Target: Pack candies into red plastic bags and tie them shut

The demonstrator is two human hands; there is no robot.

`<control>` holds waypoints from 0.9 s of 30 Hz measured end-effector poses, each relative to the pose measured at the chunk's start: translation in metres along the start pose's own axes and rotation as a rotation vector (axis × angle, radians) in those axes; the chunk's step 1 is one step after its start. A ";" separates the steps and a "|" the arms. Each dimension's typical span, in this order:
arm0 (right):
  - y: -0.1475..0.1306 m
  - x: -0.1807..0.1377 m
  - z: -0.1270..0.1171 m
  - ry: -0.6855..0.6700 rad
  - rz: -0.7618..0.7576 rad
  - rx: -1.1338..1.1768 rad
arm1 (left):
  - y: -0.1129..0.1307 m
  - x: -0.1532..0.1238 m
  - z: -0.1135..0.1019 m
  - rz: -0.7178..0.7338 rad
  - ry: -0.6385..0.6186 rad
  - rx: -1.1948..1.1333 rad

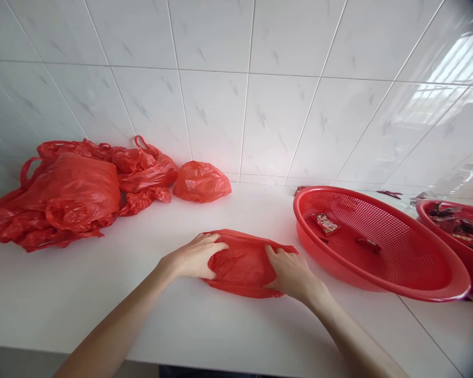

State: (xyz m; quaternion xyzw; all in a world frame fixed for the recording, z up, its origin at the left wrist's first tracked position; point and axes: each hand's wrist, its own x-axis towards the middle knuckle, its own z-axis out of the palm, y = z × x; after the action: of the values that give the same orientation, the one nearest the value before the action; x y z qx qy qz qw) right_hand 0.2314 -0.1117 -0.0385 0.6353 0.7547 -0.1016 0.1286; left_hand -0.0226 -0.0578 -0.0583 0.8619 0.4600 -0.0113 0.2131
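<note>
Thin red see-through plastic bag [244,268] lay on the smooth white counter [161,325], front and centre, between both hands, mouth apparently facing up with the rim spread wide. Step in hand, as judged: holding the mouth apart and shaping the bag. Next move seemed to call for an even outward spread on both sides, light pressure, since film this thin would likely fold back in or slide.

Left hand [199,255] was at the bag's left edge, palm turned inward, fingers along the far side, thumb toward the near side, wide gap between. Right hand [291,273] mirrored it at the right edge, thumb and fingers also well parted. Both touched the bag; could not tell if film was pinched or only pressed. Forearms came in from the lower corners, angled toward each other, wrists low over the counter.

Nearby: rounded red plastic bag [203,182] by the wall, large heap of crumpled red plastic bags [82,184] to the left, oval red perforated plastic basket [378,220] just right of the right hand, few small wrapped packets [326,223] inside.
</note>
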 end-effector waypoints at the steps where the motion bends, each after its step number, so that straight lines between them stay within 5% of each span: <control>1: 0.001 0.001 0.001 0.005 -0.008 -0.003 | 0.000 0.001 0.001 0.012 0.006 0.007; 11: 0.007 0.003 0.002 0.041 -0.005 0.020 | -0.004 0.007 0.006 0.018 0.012 0.045; 18: 0.011 -0.044 -0.023 0.357 -0.226 0.214 | 0.004 0.011 0.010 0.094 0.114 0.032; 22: 0.065 -0.067 -0.065 0.521 -0.217 0.405 | 0.014 0.009 0.008 0.100 0.135 0.022; 27: 0.184 -0.034 -0.074 0.407 0.123 0.313 | 0.023 0.008 0.003 0.138 0.188 0.015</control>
State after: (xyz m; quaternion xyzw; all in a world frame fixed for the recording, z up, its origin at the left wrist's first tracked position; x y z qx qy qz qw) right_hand 0.4129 -0.0880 0.0444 0.6995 0.7001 -0.0794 -0.1196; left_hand 0.0010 -0.0640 -0.0549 0.8903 0.4176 0.0809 0.1628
